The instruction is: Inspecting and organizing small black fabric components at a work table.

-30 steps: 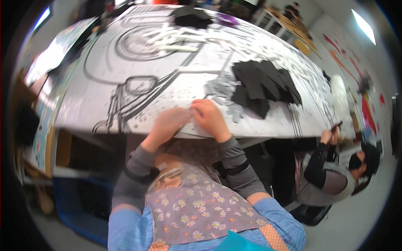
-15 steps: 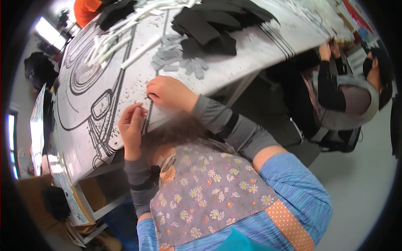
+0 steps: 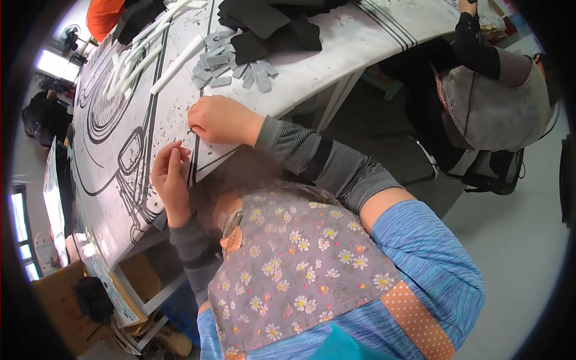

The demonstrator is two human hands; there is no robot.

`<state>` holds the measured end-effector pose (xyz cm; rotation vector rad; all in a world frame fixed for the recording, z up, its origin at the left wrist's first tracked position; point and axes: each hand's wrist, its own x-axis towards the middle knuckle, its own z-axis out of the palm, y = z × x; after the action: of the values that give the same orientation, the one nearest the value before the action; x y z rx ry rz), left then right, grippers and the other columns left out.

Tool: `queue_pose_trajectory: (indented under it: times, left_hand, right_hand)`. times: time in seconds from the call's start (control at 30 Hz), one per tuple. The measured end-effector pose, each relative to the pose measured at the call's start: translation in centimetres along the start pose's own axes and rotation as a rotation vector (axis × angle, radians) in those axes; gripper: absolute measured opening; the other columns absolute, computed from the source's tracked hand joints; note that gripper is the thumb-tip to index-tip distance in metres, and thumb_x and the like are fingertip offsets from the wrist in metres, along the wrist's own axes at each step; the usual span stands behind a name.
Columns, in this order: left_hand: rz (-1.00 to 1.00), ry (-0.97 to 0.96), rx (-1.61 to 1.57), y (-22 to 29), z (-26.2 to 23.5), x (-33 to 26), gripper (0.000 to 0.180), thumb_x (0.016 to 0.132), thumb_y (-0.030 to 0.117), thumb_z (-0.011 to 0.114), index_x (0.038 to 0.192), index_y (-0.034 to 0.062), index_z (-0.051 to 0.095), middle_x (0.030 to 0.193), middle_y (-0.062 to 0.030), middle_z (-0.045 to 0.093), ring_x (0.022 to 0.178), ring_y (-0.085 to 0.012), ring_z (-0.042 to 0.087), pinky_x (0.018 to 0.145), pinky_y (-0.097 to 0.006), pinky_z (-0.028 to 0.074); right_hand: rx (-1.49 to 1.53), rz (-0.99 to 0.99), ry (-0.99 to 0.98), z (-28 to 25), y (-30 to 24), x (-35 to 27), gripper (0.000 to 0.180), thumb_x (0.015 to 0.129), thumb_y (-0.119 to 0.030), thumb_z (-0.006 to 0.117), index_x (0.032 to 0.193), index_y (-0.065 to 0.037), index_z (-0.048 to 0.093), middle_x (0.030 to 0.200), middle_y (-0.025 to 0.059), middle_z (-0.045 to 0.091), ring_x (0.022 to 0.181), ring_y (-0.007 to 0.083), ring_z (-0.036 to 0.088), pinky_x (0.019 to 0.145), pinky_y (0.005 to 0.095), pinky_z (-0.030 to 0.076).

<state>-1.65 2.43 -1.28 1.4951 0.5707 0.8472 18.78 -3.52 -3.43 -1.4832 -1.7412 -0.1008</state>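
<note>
Close to the near edge of the table, my two hands are a short way apart. My right hand is closed, its fingers curled down toward the tabletop, which hides whatever they hold. Lower and to the left, my left hand has its thumb and fingers drawn together in a pinch; anything between them is too small to make out. Just beyond my right hand lie small grey foam-like strips in a loose heap. Larger black flat pieces are piled behind them.
Long white rods lie at the far left of the tabletop, and dark crumbs are scattered near my hands. To the right a person in a grey apron sits by a black chair. A cardboard box stands at lower left.
The whole view has shifted, so the table and both hands appear further left and slightly higher. My hands keep nearly the same pose by the table edge.
</note>
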Motion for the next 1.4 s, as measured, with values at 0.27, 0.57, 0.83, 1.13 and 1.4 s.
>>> queue_pose_trajectory:
  times: [0.27,0.57,0.83,1.13,1.4]
  left_hand:
    - [-0.004,0.001,0.009,0.0,0.1,-0.1,0.018,0.104,0.009,0.059,0.117,-0.0001,0.068,0.095,-0.0043,0.07,0.082,-0.0057,0.059,0.073,-0.018,0.046]
    - [0.03,-0.034,0.062,-0.2,-0.3,0.2,0.019,0.104,0.01,0.058,0.118,-0.0007,0.067,0.095,-0.0049,0.068,0.086,-0.0094,0.059,0.077,-0.023,0.048]
    - [0.032,-0.062,0.056,-0.2,-0.2,0.1,0.018,0.102,0.01,0.06,0.113,-0.0007,0.07,0.091,-0.0038,0.071,0.083,-0.0073,0.061,0.075,-0.022,0.047]
    - [0.049,-0.072,0.066,-0.4,0.2,0.1,0.018,0.101,0.01,0.062,0.112,-0.0004,0.071,0.093,-0.0038,0.072,0.088,-0.0092,0.064,0.081,-0.025,0.05]
    - [0.024,-0.092,0.012,-0.1,0.3,0.1,0.019,0.102,0.008,0.06,0.114,-0.0027,0.069,0.093,-0.0058,0.072,0.086,-0.0084,0.062,0.079,-0.022,0.049]
  right_hand:
    - [0.028,-0.008,0.01,-0.4,-0.2,-0.1,0.008,0.084,-0.013,0.062,0.081,-0.007,0.067,0.088,0.0065,0.067,0.091,0.0287,0.064,0.082,0.0417,0.052]
    - [0.048,-0.026,0.041,-0.4,-0.3,0.4,0.012,0.085,-0.018,0.063,0.08,-0.007,0.068,0.085,0.0075,0.067,0.089,0.0299,0.064,0.081,0.0428,0.053]
    - [0.033,-0.039,-0.015,-1.1,-1.2,0.6,0.009,0.084,-0.013,0.066,0.085,-0.005,0.069,0.091,0.0094,0.068,0.094,0.031,0.065,0.084,0.0428,0.053]
    - [0.097,-0.036,-0.034,-1.7,-1.1,0.5,0.011,0.085,-0.011,0.064,0.089,-0.002,0.069,0.098,0.0104,0.07,0.095,0.0321,0.064,0.085,0.0419,0.052]
    - [0.101,-0.036,-0.051,-2.0,-1.3,0.6,0.012,0.085,-0.009,0.064,0.094,-0.002,0.069,0.099,0.0121,0.07,0.097,0.0337,0.065,0.086,0.0424,0.053]
